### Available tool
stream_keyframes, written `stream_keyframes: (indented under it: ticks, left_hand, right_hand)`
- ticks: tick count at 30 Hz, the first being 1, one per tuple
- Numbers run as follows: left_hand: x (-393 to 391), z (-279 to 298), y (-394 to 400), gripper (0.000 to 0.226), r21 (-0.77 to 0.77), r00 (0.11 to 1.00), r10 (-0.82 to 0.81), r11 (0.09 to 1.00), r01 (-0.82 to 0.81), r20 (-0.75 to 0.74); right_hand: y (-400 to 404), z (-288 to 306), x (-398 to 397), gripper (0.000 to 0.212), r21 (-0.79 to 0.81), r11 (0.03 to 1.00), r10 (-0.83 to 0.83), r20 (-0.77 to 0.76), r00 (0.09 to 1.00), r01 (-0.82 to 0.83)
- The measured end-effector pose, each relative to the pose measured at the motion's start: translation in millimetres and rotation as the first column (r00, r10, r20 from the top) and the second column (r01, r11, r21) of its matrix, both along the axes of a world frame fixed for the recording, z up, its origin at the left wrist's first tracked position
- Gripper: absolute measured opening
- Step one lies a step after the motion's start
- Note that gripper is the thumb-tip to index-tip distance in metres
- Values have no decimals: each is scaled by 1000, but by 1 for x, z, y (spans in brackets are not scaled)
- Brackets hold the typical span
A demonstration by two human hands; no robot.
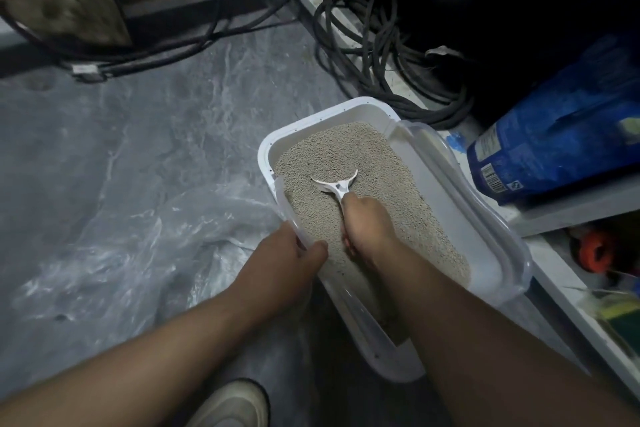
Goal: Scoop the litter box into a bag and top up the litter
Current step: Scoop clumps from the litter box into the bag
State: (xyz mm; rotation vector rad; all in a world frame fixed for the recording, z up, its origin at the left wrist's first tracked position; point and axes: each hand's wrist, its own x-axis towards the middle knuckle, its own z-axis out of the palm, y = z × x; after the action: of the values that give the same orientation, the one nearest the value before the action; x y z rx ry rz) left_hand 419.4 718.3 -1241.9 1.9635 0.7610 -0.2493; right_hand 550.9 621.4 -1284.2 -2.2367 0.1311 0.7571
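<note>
Grey floor [121, 149]: litter box [498, 253] steadied at its near-left rim by the clasped left hand [294, 263]; scoop [335, 185], gripped by the closed right hand [367, 222], is buried forward in litter; bag [138, 246] is spread leftward.

One litter box [266, 163] holds one bed of grey litter [349, 149], and one white scoop [337, 184] lies in it. Two hands show, the left hand [294, 260] and the right hand [367, 218], along with one shoe [235, 406]. Also in view are one clear plastic bag [138, 236], one blue sack [561, 135] and one tangle of dark cables [374, 45].
</note>
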Motion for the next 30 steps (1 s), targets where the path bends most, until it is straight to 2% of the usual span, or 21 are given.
stream_keyframes:
  ticks: [3,10,14,17,22,27,30]
  left_hand:
    - [-1,2,0,24,-6,1000,5,1000,-5,-3]
    - [-2,5,-2,22,-35,999,41,999,-40,21]
    - [-3,7,-2,23,-57,998,60,997,-59,11]
    - [-5,7,-3,24,-70,997,81,994,-81,4]
    - [-5,12,-6,24,-16,998,63,998,-63,-5]
    - [-6,11,-6,27,-109,993,115,987,-114,2]
    - [-7,10,-5,26,-98,994,108,989,-107,8]
  right_hand:
    - [-17,-10,-19,57,-44,997,71,145,987,-65]
    - [-44,-10,-47,63,75,997,7,206,978,-23]
    - [-51,2,-56,45,227,973,-65,130,989,34]
    - [-57,10,-61,42,293,952,-116,76,990,89]
    - [-64,22,-70,42,302,942,-174,64,983,147]
    - [-69,27,-74,44,295,945,-181,105,978,144]
    - [-73,30,-76,43,295,948,-160,107,981,123]
